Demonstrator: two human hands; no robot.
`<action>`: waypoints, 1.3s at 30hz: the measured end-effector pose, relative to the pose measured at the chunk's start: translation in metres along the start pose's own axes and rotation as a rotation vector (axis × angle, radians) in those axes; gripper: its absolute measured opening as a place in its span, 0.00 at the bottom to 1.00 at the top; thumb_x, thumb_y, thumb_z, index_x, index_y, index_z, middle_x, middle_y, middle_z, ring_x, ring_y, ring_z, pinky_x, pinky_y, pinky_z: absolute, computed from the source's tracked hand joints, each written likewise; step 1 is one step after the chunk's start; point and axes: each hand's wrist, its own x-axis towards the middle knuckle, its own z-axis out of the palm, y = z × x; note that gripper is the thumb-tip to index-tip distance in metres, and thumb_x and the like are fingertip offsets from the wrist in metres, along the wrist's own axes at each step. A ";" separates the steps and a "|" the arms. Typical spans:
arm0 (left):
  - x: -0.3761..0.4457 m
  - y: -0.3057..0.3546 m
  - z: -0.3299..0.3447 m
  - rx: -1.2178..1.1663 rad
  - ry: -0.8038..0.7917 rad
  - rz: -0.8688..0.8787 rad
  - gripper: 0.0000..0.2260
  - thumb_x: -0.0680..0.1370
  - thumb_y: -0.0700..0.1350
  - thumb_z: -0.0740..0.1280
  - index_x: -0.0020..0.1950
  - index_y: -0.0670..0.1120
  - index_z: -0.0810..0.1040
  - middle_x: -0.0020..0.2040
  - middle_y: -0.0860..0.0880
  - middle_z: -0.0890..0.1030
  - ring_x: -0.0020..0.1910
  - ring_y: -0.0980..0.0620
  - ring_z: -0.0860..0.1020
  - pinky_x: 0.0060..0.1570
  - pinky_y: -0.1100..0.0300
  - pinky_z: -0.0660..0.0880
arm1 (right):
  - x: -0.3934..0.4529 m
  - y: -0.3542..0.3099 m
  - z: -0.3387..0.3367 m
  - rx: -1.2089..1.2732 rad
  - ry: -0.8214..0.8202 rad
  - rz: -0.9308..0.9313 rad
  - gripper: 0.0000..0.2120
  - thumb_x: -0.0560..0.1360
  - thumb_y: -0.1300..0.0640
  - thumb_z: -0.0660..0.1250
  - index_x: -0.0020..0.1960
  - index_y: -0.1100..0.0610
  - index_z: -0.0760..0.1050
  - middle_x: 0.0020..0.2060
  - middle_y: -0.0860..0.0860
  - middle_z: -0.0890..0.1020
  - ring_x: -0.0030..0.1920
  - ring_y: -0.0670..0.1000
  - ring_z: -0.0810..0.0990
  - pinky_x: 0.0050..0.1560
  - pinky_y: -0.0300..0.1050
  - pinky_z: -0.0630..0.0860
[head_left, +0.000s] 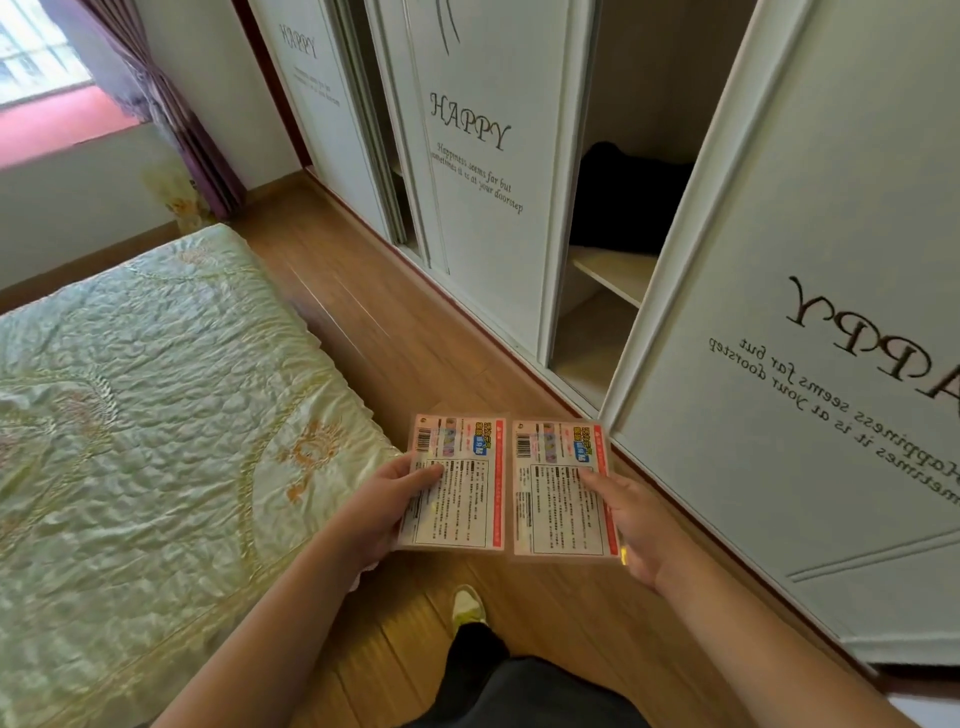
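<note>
Left packet (457, 499) and right packet (558, 499) are held side by side over the floor (363, 322), between bed (156, 415) and wardrobe (779, 364). Their printed backs face up, probably so both labels can be compared. The left hand (384, 514) pinches its packet at the left edge, thumb on top, fingers hidden beneath. The right hand (639, 525) clamps the other likewise at the right edge.

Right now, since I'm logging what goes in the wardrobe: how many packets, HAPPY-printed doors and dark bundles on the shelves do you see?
Packets: 2, left packet in the left hand, right packet in the right hand
HAPPY doors: 3, far door, middle door, near door
Dark bundle: 1
Total: 6
</note>
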 end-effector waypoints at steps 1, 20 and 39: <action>0.007 0.005 -0.003 -0.005 -0.006 0.006 0.19 0.74 0.45 0.70 0.64 0.42 0.76 0.53 0.36 0.86 0.47 0.39 0.87 0.37 0.51 0.84 | 0.010 -0.007 0.003 -0.010 -0.002 -0.001 0.13 0.80 0.50 0.63 0.45 0.49 0.85 0.46 0.55 0.89 0.45 0.56 0.88 0.37 0.48 0.83; 0.133 0.147 -0.092 -0.012 0.027 0.078 0.10 0.81 0.42 0.65 0.61 0.42 0.78 0.54 0.36 0.86 0.52 0.37 0.86 0.44 0.48 0.85 | 0.175 -0.129 0.083 -0.080 -0.004 -0.043 0.12 0.81 0.51 0.62 0.53 0.56 0.81 0.43 0.54 0.89 0.46 0.57 0.86 0.44 0.53 0.80; 0.275 0.281 -0.080 -0.078 0.244 0.083 0.09 0.81 0.42 0.65 0.60 0.42 0.78 0.52 0.38 0.87 0.49 0.40 0.87 0.41 0.50 0.85 | 0.380 -0.276 0.074 -0.166 -0.211 0.028 0.10 0.81 0.51 0.62 0.53 0.52 0.80 0.39 0.49 0.89 0.39 0.49 0.87 0.34 0.43 0.80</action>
